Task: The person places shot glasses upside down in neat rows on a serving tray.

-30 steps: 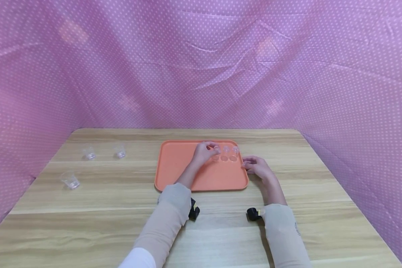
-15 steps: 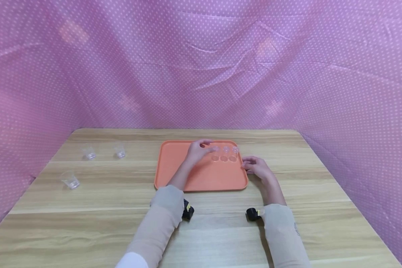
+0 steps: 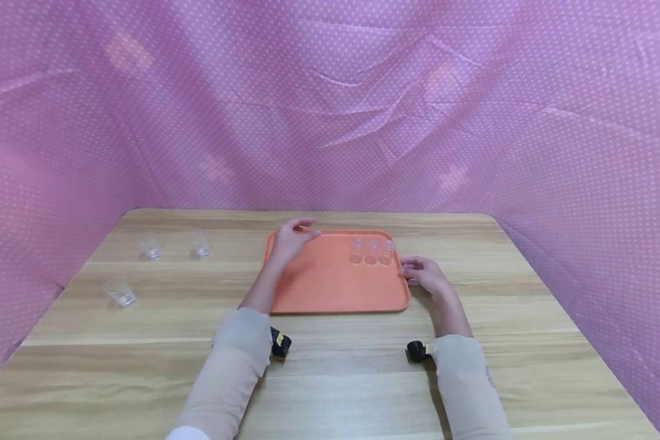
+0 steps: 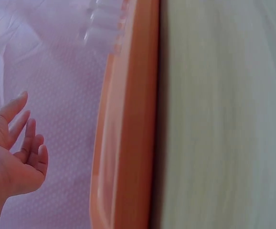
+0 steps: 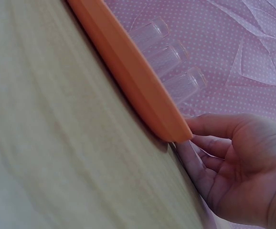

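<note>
Three clear small cups (image 3: 371, 252) stand in a row at the back right of an orange tray (image 3: 335, 293), wider ends down. My left hand (image 3: 289, 243) is over the tray's left part, apart from the cups, fingers loosely bent and holding nothing. In the left wrist view the left hand (image 4: 18, 157) shows its palm and empty fingers. At the tray's right edge, my right hand (image 3: 425, 275) holds the rim. From the right wrist view, the thumb of the right hand (image 5: 243, 167) lies against the tray corner, other fingers below it.
Several objects stand on the wooden table (image 3: 341, 379): at its left are a clear cup (image 3: 151, 249), a second clear cup (image 3: 200, 247) and a tilted-looking clear cup (image 3: 122, 294) nearer the front. A pink dotted cloth (image 3: 330, 122) hangs behind and at the sides.
My left hand has let go of the leftmost cup in the row and moved left across the tray. The right hand stays at the tray's edge.
</note>
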The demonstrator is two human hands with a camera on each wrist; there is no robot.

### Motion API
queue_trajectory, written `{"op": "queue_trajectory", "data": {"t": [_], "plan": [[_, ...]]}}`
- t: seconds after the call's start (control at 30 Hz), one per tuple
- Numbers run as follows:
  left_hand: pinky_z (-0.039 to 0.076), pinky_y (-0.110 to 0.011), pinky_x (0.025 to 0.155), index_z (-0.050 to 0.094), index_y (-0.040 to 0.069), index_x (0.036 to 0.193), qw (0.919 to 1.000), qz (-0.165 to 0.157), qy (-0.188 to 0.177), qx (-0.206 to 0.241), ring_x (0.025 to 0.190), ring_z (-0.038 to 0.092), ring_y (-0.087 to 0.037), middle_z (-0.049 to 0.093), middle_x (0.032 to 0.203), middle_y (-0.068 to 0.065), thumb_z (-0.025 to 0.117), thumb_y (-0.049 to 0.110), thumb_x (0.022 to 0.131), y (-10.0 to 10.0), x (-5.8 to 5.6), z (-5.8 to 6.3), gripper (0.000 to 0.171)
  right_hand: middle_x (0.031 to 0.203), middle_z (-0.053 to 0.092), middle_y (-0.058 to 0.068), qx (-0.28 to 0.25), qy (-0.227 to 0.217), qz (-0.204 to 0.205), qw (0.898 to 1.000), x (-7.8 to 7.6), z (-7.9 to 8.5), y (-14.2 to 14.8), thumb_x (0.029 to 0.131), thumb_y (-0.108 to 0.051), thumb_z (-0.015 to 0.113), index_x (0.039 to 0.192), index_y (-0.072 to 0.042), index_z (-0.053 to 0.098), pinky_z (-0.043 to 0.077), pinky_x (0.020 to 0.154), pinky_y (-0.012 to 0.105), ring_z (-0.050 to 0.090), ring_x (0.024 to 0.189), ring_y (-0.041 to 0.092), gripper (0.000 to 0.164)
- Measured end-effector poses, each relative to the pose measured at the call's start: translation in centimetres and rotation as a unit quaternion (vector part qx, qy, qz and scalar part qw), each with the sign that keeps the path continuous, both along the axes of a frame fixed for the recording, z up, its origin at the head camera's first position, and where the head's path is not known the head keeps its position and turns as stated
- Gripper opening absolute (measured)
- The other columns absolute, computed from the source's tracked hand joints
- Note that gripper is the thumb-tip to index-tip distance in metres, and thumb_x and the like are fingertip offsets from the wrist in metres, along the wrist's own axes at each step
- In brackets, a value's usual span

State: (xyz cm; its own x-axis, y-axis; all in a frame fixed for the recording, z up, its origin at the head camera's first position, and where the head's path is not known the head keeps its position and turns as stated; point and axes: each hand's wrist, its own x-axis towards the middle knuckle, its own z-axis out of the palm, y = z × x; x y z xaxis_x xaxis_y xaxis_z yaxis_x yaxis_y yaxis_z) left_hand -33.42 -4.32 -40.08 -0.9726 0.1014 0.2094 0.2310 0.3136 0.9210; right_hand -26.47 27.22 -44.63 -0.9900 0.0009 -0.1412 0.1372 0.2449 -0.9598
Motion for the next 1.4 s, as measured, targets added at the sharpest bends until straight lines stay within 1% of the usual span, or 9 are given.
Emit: {"op": "queue_trajectory", "data": {"t": [0.13, 0.3, 0.53, 0.73, 0.83, 0.97, 1.07, 1.17, 1.4], "plan": [[0.043, -0.038, 0.084, 0.063, 0.004, 0.112, 0.9996, 0.018, 0.019, -0.004, 0.102, 0.051, -0.028, 0.06, 0.113, -0.015, 0.074, 0.018, 0.079, -2.4, 0.0, 0.3, 0.038, 0.107, 0.057, 0.019, -0.005, 0.004, 0.004, 1.0, 0.0, -0.1, 0.0, 0.089, 0.0, 0.054, 0.125, 0.013, 0.045, 0.051, 0.075, 0.029, 0.059, 0.082, 0.011, 0.039], [0.042, -0.038, 0.085, 0.062, 0.002, 0.113, 0.9982, 0.055, 0.022, -0.006, 0.101, 0.05, -0.028, 0.059, 0.114, -0.015, 0.074, 0.018, 0.078, -5.4, 0.2, 0.6, 0.04, 0.107, 0.057, 0.019, 0.001, 0.001, 0.0, 1.0, 0.0, -0.1, 0.0, 0.089, -0.001, 0.054, 0.125, 0.012, 0.045, 0.051, 0.075, 0.028, 0.059, 0.082, 0.011, 0.039], [0.042, -0.035, 0.084, 0.061, 0.003, 0.116, 0.994, 0.109, -0.002, -0.012, 0.103, 0.048, -0.026, 0.058, 0.116, -0.014, 0.072, 0.019, 0.08, -9.9, 0.2, 0.4, 0.041, 0.103, 0.058, 0.017, 0.0, 0.0, -0.003, 1.0, 0.0, -0.2, -0.1, 0.089, 0.0, 0.054, 0.125, 0.012, 0.045, 0.051, 0.075, 0.028, 0.059, 0.081, 0.011, 0.039], [0.04, -0.032, 0.083, 0.06, 0.005, 0.118, 0.984, 0.178, -0.017, 0.002, 0.107, 0.045, -0.024, 0.055, 0.119, -0.013, 0.07, 0.022, 0.082, -13.5, 1.1, 0.0, 0.042, 0.102, 0.059, 0.017, 0.005, 0.0, -0.005, 1.0, 0.2, -0.1, -0.2, 0.089, -0.001, 0.054, 0.124, 0.012, 0.046, 0.051, 0.074, 0.028, 0.059, 0.08, 0.011, 0.038], [0.038, -0.036, 0.089, 0.057, 0.009, 0.125, 0.977, 0.212, -0.025, -0.004, 0.114, 0.04, -0.025, 0.047, 0.127, -0.013, 0.07, 0.025, 0.082, -15.2, 1.5, -0.2, 0.047, 0.102, 0.059, 0.017, 0.004, 0.002, -0.007, 1.0, 0.2, -0.2, -0.2, 0.089, -0.001, 0.054, 0.124, 0.012, 0.046, 0.051, 0.073, 0.027, 0.059, 0.079, 0.011, 0.038], [0.032, -0.044, 0.096, 0.047, 0.017, 0.134, 0.9674, 0.247, -0.043, -0.033, 0.122, 0.031, -0.028, 0.035, 0.136, -0.014, 0.07, 0.028, 0.081, -17.0, 1.8, -0.8, 0.059, 0.102, 0.058, 0.017, 0.003, 0.004, -0.004, 1.0, 0.1, -0.1, 0.0, 0.089, -0.001, 0.055, 0.124, 0.013, 0.045, 0.051, 0.073, 0.026, 0.059, 0.079, 0.01, 0.039], [0.028, -0.047, 0.097, 0.04, 0.019, 0.139, 0.9625, 0.262, -0.055, -0.045, 0.125, 0.026, -0.028, 0.03, 0.139, -0.013, 0.07, 0.029, 0.081, -18.0, 1.8, -1.2, 0.066, 0.103, 0.058, 0.017, 0.002, 0.006, -0.003, 1.0, 0.0, -0.1, 0.1, 0.089, -0.001, 0.055, 0.125, 0.013, 0.044, 0.051, 0.073, 0.025, 0.058, 0.079, 0.009, 0.04], [0.027, -0.048, 0.098, 0.035, 0.02, 0.141, 0.9612, 0.265, -0.065, -0.04, 0.126, 0.025, -0.028, 0.027, 0.14, -0.013, 0.07, 0.029, 0.081, -18.6, 1.9, -1.6, 0.07, 0.103, 0.058, 0.018, 0.005, 0.008, -0.002, 1.0, 0.1, 0.0, 0.1, 0.089, -0.001, 0.055, 0.125, 0.013, 0.044, 0.051, 0.073, 0.026, 0.059, 0.079, 0.01, 0.04], [0.027, -0.044, 0.102, 0.022, 0.015, 0.146, 0.9643, 0.248, -0.093, 0.004, 0.129, 0.026, -0.029, 0.025, 0.144, -0.01, 0.068, 0.023, 0.083, -19.4, 2.3, -2.5, 0.078, 0.101, 0.058, 0.014, 0.003, -0.004, -0.007, 1.0, 0.1, 0.0, 0.0, 0.089, -0.001, 0.054, 0.124, 0.01, 0.047, 0.051, 0.074, 0.028, 0.058, 0.08, 0.012, 0.037]]}}
